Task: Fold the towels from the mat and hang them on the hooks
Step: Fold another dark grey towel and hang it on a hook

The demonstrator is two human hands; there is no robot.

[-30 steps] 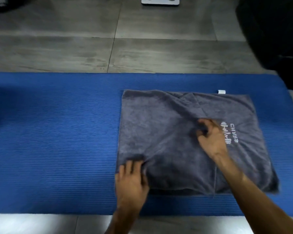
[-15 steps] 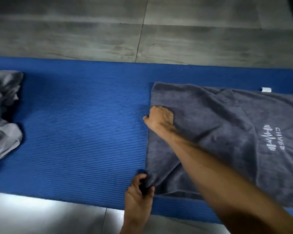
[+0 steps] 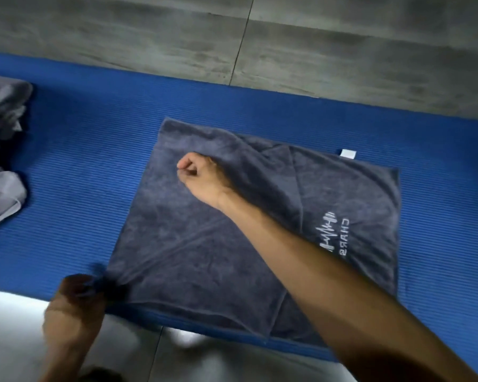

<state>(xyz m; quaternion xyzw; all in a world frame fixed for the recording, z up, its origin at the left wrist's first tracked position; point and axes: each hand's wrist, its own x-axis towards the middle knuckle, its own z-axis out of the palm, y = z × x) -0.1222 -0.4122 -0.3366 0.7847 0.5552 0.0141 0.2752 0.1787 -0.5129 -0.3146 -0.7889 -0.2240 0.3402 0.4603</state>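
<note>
A dark grey towel (image 3: pixel 193 244) with a white logo lies folded flat on the blue mat (image 3: pixel 94 150). My left hand (image 3: pixel 75 304) pinches the towel's near left corner and the cloth is pulled taut toward it. My right hand (image 3: pixel 202 175) reaches across the towel, its fingers curled on the cloth near the far left edge. Whether it grips the fabric cannot be seen. A second, lighter grey towel (image 3: pixel 3 150) lies crumpled at the mat's left end.
Grey floor tiles (image 3: pixel 287 45) run beyond the mat's far edge. A pale, shiny floor (image 3: pixel 17 326) shows at the near edge. A small white label (image 3: pixel 347 154) sticks out at the towel's far right edge.
My right hand went from the towel's middle to its far left part. My left hand pulled the near left corner outward, so the cloth is taut. The view swung left and the crumpled towel appeared.
</note>
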